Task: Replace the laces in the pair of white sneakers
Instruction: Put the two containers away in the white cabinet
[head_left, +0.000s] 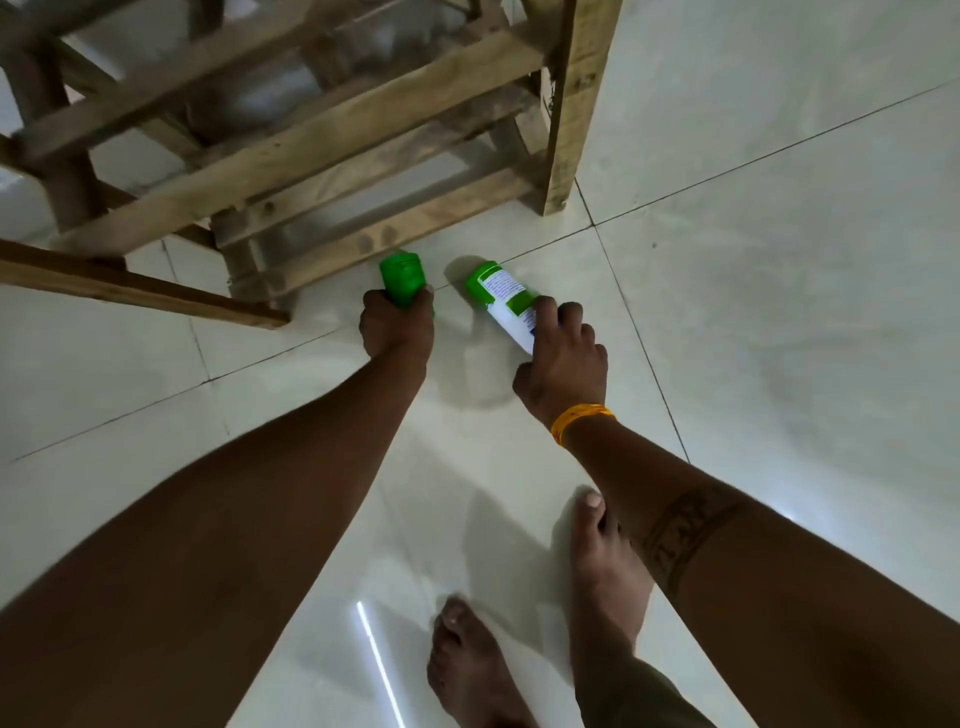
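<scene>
The left hand (397, 325) is curled tight around a green bottle (402, 280), fingers wrapped over its lower part so that only the green upper end sticks out beyond the knuckles. The right hand (563, 364), just beside the left, grips a white bottle with a green cap (501, 299); its fingers bend over the white body while the capped end points away from the palm, tilted up and toward the left hand. The label on that bottle carries a green band and small print too fine to read. A yellow band (579, 421) circles the right wrist, and a dark tattoo band (685, 530) runs across the right forearm.

Below the hands lies a glossy pale tiled floor (779, 312). Just beyond the left hand stands a rough wooden frame (311, 140) of crossed slats, its nearest leg close to the green bottle. Back toward the body, under the right forearm, two bare feet (597, 561) rest on the tiles.

The white sneakers and their laces appear nowhere in this view.
</scene>
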